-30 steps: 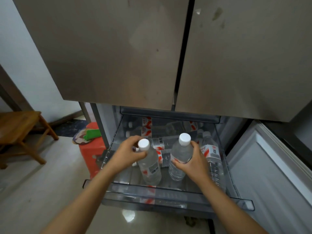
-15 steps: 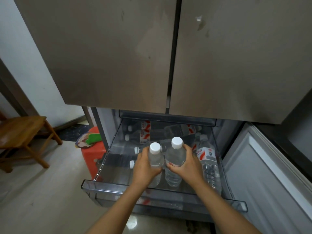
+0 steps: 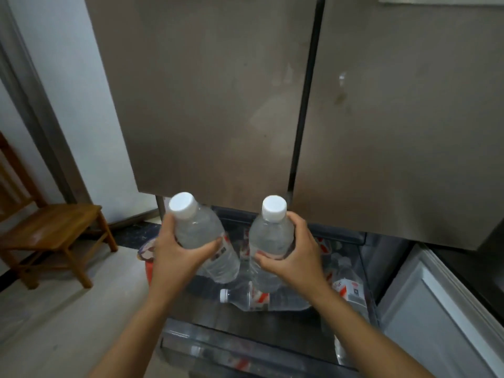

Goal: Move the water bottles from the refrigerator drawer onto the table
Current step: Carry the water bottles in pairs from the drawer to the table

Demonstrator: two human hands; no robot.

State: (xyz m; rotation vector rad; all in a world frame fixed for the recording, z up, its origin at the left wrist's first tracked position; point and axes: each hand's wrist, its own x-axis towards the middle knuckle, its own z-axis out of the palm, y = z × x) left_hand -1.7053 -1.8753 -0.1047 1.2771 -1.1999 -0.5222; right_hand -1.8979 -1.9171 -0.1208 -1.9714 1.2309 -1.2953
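Left hand [image 3: 177,259] curls around the left water bottle [image 3: 200,230], which tilts leftward; right hand [image 3: 296,259] curls around the right water bottle [image 3: 270,238], near upright. Both are held above the open refrigerator drawer [image 3: 218,347], where a lying bottle [image 3: 261,299] rests.

Our two bare forearms rise from the lower edge of the view, the left forearm [image 3: 128,342] and the right forearm [image 3: 365,334] angling inward. Our left hand [image 3: 177,257] grips the left bottle [image 3: 200,230] below its neck, thumb across the front. Our right hand [image 3: 296,261] grips the right bottle [image 3: 270,238] the same way, level with the left hand, near it but not touching.
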